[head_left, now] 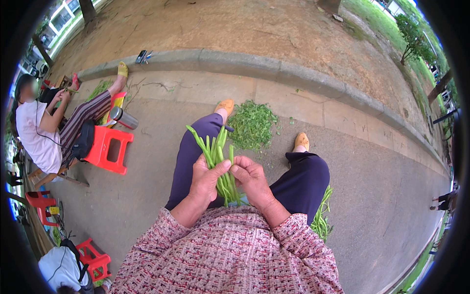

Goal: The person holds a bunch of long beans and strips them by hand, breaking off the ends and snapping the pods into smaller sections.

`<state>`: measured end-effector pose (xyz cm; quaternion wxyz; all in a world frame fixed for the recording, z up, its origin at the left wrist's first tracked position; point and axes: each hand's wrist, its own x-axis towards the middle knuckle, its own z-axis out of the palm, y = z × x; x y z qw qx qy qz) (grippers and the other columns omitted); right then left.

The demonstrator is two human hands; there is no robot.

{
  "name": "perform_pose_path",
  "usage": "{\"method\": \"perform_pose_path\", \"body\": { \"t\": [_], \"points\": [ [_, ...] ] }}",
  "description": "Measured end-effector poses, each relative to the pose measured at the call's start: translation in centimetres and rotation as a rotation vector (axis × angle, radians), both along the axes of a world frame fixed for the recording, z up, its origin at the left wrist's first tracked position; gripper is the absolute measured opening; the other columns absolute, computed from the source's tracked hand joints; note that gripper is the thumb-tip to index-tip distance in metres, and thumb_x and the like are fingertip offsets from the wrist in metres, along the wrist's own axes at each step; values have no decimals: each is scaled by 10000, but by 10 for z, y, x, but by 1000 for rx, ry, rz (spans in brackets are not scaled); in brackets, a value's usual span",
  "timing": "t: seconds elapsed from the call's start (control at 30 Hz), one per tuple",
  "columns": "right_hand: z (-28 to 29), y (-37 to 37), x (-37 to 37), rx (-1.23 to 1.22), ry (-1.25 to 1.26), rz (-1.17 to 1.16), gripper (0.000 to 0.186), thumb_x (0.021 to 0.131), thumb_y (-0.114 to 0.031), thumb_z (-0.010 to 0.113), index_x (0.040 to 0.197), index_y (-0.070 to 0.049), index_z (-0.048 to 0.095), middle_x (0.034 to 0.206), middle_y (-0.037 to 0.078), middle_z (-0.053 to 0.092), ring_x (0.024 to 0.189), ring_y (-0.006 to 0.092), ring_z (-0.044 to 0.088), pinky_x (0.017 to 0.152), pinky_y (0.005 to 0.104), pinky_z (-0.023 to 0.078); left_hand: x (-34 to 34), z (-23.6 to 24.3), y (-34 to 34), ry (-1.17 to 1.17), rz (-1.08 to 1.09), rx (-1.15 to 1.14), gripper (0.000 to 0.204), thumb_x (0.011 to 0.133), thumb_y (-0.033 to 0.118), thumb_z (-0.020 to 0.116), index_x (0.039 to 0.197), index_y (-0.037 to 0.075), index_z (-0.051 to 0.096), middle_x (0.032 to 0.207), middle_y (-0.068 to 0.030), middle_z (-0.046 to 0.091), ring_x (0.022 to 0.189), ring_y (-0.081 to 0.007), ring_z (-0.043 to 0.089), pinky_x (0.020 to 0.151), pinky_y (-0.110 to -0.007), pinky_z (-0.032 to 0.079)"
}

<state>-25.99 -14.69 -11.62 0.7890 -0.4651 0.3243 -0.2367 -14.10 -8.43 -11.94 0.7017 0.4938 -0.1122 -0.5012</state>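
My left hand (205, 181) is wrapped round a bunch of long green vegetable stems (226, 183) above my lap. Their upper ends fan out past my fingers. Close against it, my right hand (252, 179) is closed, with thumb and forefinger pinching one upright stem (231, 153) at the bunch's right side. A heap of torn green leaves (252, 125) lies on the pavement between my feet. More long stems (321, 215) lie beside my right leg, partly hidden by it.
To the left a seated person (41, 127) handles greens, near a red plastic stool (108, 149) and a steel tumbler (124, 118). Another person (63, 267) is at the lower left by a second red stool (94, 259). A stone kerb (240, 61) runs across ahead, with bare earth beyond.
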Motion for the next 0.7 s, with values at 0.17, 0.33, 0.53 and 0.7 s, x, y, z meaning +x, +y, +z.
{"method": "perform_pose_path", "body": {
  "t": [0.17, 0.33, 0.53, 0.7],
  "points": [
    [-14, 8, 6, -199, -61, -29, 133, 864, -5, 570, 996, -4, 561, 795, -31, 537, 659, 39, 486, 601, 193, 432, 4, -9, 1, 34, 5, 29, 326, 781, 24, 695, 1065, 54, 536, 935, -19, 595, 811, -109, 585, 722, -254, 496],
    [-18, 10, 5, -454, 47, -28, 168, 827, 13, 598, 986, -11, 551, 794, 12, 515, 662, 68, 511, 585, 217, 441, 3, -5, 4, 26, 7, 14, 330, 776, 8, 693, 1064, 49, 537, 930, -22, 601, 800, -114, 593, 718, -255, 502],
    [-1, 8, 3, -759, 277, 33, 202, 815, -4, 618, 1001, -20, 541, 790, 54, 513, 657, 123, 533, 583, 274, 458, -1, 4, 6, -25, 25, -18, 338, 766, -31, 682, 1063, 40, 537, 922, -33, 612, 796, -118, 601, 715, -259, 508],
    [-5, 8, 2, -471, 52, 38, 148, 858, -21, 591, 997, -9, 540, 796, 47, 568, 704, 108, 558, 621, 276, 472, -1, 3, 8, -18, -15, -64, 322, 763, -24, 685, 1047, 37, 545, 900, -35, 615, 768, -122, 600, 692, -265, 509]
  ]
}}
